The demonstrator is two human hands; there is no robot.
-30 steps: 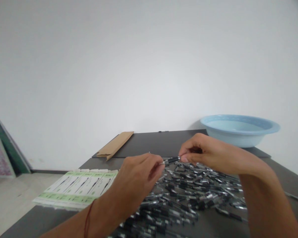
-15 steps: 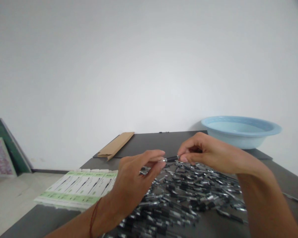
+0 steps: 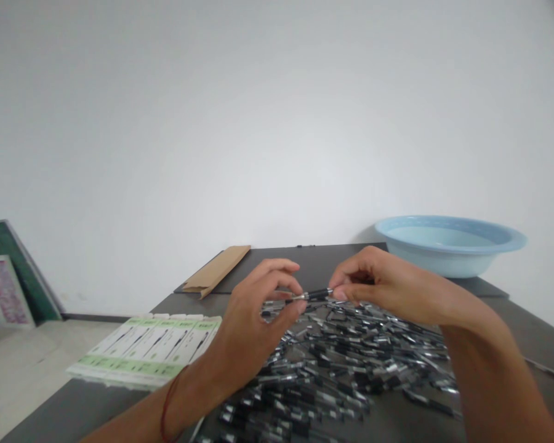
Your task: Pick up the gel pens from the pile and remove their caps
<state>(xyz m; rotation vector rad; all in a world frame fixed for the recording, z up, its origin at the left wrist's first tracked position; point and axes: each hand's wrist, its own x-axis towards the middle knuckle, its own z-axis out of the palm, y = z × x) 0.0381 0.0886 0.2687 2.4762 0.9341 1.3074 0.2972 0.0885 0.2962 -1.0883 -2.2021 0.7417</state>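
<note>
A pen [image 3: 317, 294] with a black grip and clear-and-silver parts lies level between my hands, above the pile. My right hand [image 3: 373, 280] pinches its right end between thumb and fingertips. At the pen's left end, the thumb and a fingertip of my left hand [image 3: 253, 314] close around it, the upper fingers raised and curved apart. Under and in front of both hands spreads a heap of similar pens [image 3: 351, 357] with black grips and clear barrels. A red cord circles my left wrist.
Left of the pens lies a stack of white-and-green printed pen boxes or cards [image 3: 148, 351]. A brown paper bag [image 3: 216, 271] rests at the back left of the dark table [image 3: 106, 406]. At the back right stands a light blue basin [image 3: 447, 252]. Framed boards [image 3: 23, 271] lean against the wall.
My left hand's upper fingers have lifted and spread, baring more of the pen's left end. My right hand keeps its pinch, almost unmoved.
</note>
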